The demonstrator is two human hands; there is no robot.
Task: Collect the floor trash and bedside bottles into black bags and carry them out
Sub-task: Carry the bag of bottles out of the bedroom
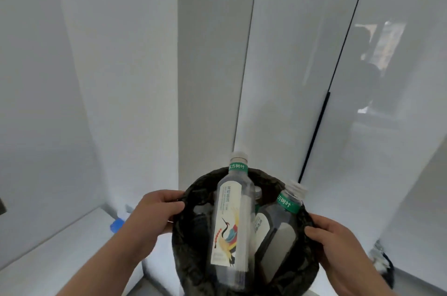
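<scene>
Black bag (191,257) hangs pinched at its rim by my left hand (159,208) and right hand (331,235); two bottles (232,223) poke out, and could tip free if either rim sags.

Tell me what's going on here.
A person is holding a black bag open, the left hand gripping its left rim and the right hand gripping its right rim. Two clear bottles with green neck bands stand inside it: a taller bottle with a crane label in the middle and a second bottle leaning to its right. Both necks poke above the rim. A small blue item sits on the pale ledge to the left.
</scene>
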